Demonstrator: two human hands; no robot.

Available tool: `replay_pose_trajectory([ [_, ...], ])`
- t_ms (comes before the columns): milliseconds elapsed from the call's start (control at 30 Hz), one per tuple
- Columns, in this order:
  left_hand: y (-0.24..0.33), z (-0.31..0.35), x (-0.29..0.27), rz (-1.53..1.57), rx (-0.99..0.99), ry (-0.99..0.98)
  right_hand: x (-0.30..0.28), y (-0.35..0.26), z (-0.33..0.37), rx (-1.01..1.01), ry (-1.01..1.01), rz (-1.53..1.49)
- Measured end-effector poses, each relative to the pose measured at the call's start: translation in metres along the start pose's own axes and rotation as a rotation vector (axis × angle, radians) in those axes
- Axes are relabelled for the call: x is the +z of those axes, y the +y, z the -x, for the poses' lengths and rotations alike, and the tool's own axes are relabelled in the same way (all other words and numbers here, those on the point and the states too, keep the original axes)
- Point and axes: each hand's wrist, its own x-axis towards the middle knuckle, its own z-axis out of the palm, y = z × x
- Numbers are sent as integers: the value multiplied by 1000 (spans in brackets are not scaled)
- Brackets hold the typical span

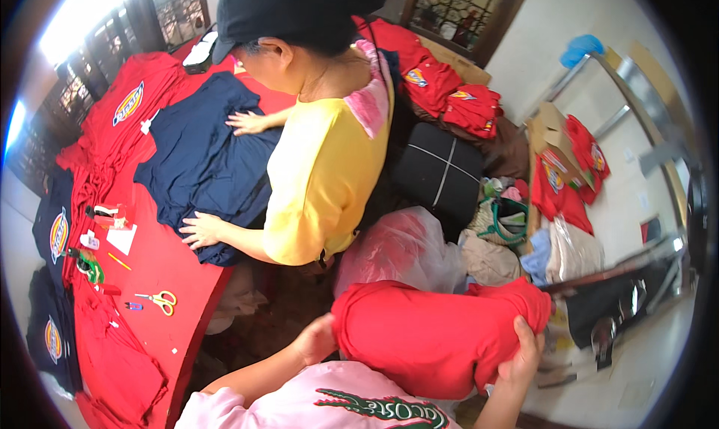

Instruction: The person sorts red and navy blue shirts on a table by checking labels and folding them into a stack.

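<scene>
Across my front I hold a thick red bundle of folded cloth (423,335), probably T-shirts, in both hands. My left hand (316,340) grips its left end, fingers mostly tucked behind the fabric. At the right end, my right hand (522,354) is closed round the edge with the thumb up. To the left, a co-worker in a yellow top (322,182) rests both hands on a navy T-shirt (206,155) spread on the red table (183,294).
Yellow-handled scissors (161,301), a pencil (120,262) and a tape dispenser (91,266) lie on the table. Red T-shirts (123,107) cover its far left. A clear plastic bag (404,245) stands beyond my bundle, near a black case (438,167) and a cardboard box (554,133).
</scene>
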Motion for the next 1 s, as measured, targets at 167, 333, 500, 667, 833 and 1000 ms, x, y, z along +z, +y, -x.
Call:
replay_pose_trajectory([
  [167, 1, -96, -5, -109, -198, 64, 27, 11, -62, 66, 27, -3],
  [333, 46, -166, 3, -215, -79, 125, 45, 29, -153, 90, 139, 137],
  [500, 90, -247, 40, -423, 10, 230, 84, 54, -270, 59, 177, 179],
  [667, 166, -278, 158, -418, 635, 239, 139, 14, -403, -41, 151, -29],
  [833, 221, -290, 203, -343, 898, 179, 130, -54, -502, -210, -22, -104],
  [1000, 177, -353, 176, -574, 744, 166, 98, -12, -614, -374, 313, 373],
])
